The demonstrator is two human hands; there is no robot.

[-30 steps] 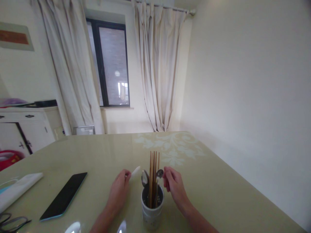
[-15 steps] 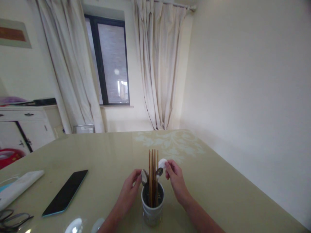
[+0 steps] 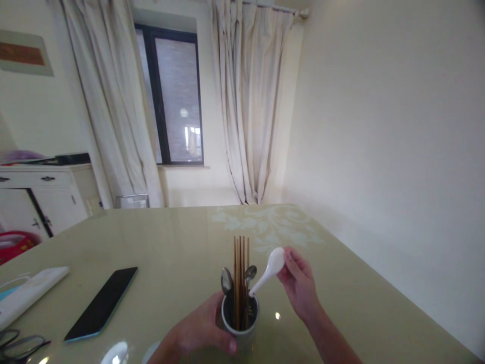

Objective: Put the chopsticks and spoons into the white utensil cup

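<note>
A grey-white cup (image 3: 242, 334) stands on the table and holds several wooden chopsticks (image 3: 241, 268), a metal spoon (image 3: 226, 281) at its left and another metal spoon (image 3: 250, 273) at its right. My left hand (image 3: 206, 323) is wrapped round the cup's left side, the thumb across its front. To the right of the cup, my right hand (image 3: 298, 275) pinches the bowl end of a white spoon (image 3: 274, 264). That spoon slants down to the left, and its handle tip is at the cup's rim.
On the left of the glossy table (image 3: 182, 242) lie a dark phone (image 3: 104, 302), a white object (image 3: 32, 290) and eyeglasses (image 3: 25, 346). White shiny pieces (image 3: 116, 352) are at the front edge. A wall (image 3: 397, 151) runs along the right.
My left hand has moved down from beside the left metal spoon and taken hold of the cup. My right hand has moved right, drawing the white spoon outward so more of it shows.
</note>
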